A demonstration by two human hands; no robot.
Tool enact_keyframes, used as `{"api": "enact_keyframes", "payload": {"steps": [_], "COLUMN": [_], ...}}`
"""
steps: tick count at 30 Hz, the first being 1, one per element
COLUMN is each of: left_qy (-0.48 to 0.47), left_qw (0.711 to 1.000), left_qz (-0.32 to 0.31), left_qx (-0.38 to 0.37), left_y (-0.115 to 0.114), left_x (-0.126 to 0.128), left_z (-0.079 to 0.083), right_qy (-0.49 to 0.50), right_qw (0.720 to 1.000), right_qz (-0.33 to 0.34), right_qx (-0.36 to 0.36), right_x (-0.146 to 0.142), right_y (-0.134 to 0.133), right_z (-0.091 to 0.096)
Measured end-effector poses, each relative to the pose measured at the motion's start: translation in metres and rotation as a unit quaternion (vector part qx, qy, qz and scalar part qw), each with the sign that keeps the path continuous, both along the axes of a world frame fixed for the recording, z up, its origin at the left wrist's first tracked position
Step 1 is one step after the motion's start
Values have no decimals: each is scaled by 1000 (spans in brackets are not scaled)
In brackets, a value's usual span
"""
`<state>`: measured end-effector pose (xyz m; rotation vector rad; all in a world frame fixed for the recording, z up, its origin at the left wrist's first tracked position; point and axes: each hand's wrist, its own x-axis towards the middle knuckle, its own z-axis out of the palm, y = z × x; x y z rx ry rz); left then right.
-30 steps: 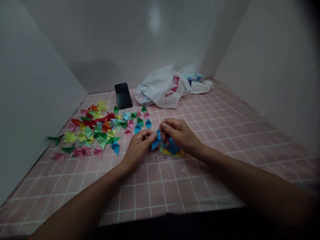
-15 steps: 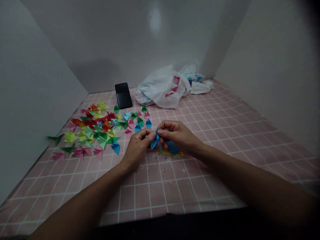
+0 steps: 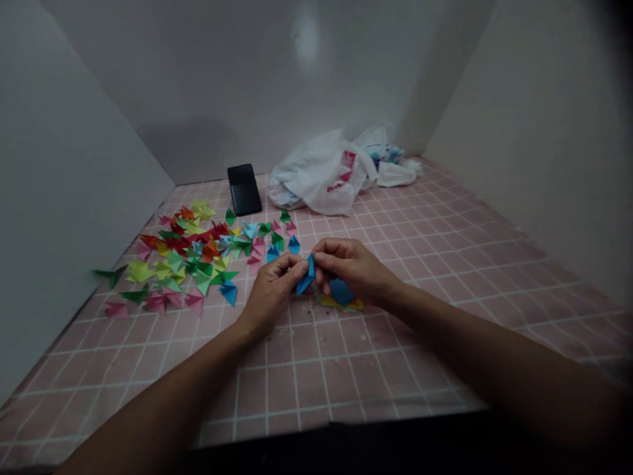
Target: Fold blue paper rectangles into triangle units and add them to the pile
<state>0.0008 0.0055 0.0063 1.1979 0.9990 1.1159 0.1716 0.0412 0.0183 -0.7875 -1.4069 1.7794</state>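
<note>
Between my two hands is a small folded piece of blue origami paper [image 3: 305,280], narrow and pointed, its tip aimed downward. My left hand [image 3: 273,285] pinches its left side between thumb and fingers. The thumb and fingers of my right hand [image 3: 350,265] close on its upper end. Partly under my right hand lies a small stack of paper squares [image 3: 342,294], blue on top with yellow below. Left of my hands, many folded paper cranes [image 3: 200,267] in red, pink, green, yellow and blue are spread over the cloth.
A black phone [image 3: 244,189] leans behind the cranes. White plastic bags [image 3: 321,175] lie crumpled at the back, with white tissue [image 3: 397,173] to their right. The pink checked tablecloth [image 3: 445,231] covers the surface, and pale walls [image 3: 208,86] enclose it on three sides.
My right fingers have shifted slightly along the top of the blue paper, showing more of its upper edge. My left hand stays nearly still, and everything else is unmoved.
</note>
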Motion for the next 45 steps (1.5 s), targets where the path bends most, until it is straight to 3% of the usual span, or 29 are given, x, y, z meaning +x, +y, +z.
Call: {"api": "enact_keyframes", "payload": {"steps": [11,21,33,45], "left_qy": [3,62,17,133], "left_qw": [1000,997,1000,988], "left_qz": [-8,-6,0,17], "left_qx": [4,45,-13,82], "left_y": [2,1,0,1], "left_x": [-2,-2,1,-1], "left_z": [-2,0,-5,-5], "right_qy": [-3,-93,-75,-93], "right_qw": [1000,991,994,988], "right_qz": [-4,-64,-56,-85], "right_qx": [3,69,54,94], "right_x": [1,-6,-4,-9], "right_y": [1,-6,-4,-9], "right_z": [-2,6,3,-4]}}
